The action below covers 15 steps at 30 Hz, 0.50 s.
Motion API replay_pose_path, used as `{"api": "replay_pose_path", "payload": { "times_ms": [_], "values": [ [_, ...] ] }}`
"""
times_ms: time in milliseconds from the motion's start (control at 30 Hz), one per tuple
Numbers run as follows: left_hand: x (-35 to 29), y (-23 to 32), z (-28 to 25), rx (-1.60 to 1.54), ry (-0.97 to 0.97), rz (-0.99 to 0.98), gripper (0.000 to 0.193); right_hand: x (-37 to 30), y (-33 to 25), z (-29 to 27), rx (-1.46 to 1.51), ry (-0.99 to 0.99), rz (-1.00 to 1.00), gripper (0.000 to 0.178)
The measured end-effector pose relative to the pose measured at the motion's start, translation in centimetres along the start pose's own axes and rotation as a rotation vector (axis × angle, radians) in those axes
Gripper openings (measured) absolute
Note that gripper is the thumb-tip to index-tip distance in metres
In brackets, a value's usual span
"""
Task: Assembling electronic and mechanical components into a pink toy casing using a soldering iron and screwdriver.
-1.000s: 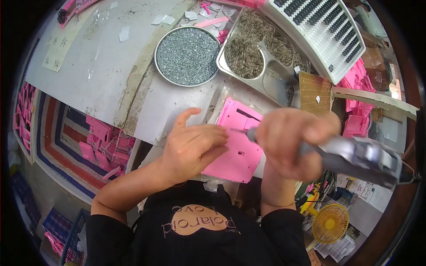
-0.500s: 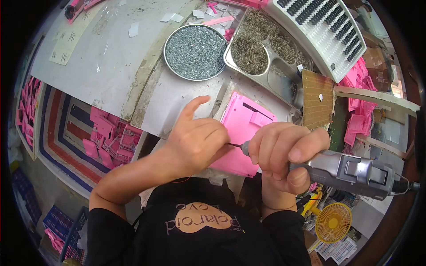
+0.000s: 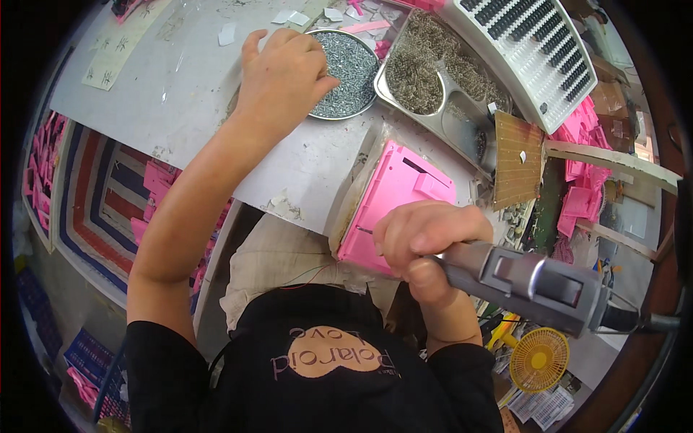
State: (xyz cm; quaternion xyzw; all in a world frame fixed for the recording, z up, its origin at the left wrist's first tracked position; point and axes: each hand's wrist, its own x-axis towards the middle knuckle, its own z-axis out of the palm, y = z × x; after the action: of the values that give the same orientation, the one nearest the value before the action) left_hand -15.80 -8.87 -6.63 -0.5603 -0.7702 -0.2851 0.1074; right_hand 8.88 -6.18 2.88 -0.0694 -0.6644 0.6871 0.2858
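My right hand (image 3: 433, 238) is wrapped round a grey electric screwdriver (image 3: 523, 281), its cord running off to the right. The thin bit of the screwdriver points left across a pink plastic panel (image 3: 426, 169), near the panel's left edge; whether it touches cannot be made out. The panel has raised blocks and a dark slot. Over the left rim of a round metal dish (image 3: 346, 79) full of small silvery screws is my left hand (image 3: 281, 83). Its thumb is apart from its bent fingers, and the fingertips are partly hidden.
Right of the dish stands a metal tray (image 3: 455, 108) with compartments of small springs. Beyond it leans a white rack (image 3: 530, 50) with rows of black pieces. A brown board (image 3: 518, 159) stands beside the tray. A yellow fan (image 3: 539, 359) is at the lower right.
My left hand has moved from beside the screwdriver bit up to the dish of screws. My right hand has shifted slightly left and the screwdriver has come nearer.
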Motion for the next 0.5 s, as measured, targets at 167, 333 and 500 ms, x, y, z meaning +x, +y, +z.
{"api": "replay_pose_path", "payload": {
  "times_ms": [167,333,500],
  "values": [
    [0.1,-0.9,0.8,0.068,0.078,0.129,0.021,0.3,0.5,0.8,-0.124,-0.094,-0.046,0.022],
    [-2.2,1.7,-2.6,-0.282,-0.091,0.208,0.015,0.0,2.0,0.8,-0.133,-0.1,-0.119,0.02],
    [-7.8,6.8,-5.7,-0.518,-0.212,0.215,0.014,1.0,0.2,0.1,-0.098,-0.077,-0.167,0.022]
  ]
}}
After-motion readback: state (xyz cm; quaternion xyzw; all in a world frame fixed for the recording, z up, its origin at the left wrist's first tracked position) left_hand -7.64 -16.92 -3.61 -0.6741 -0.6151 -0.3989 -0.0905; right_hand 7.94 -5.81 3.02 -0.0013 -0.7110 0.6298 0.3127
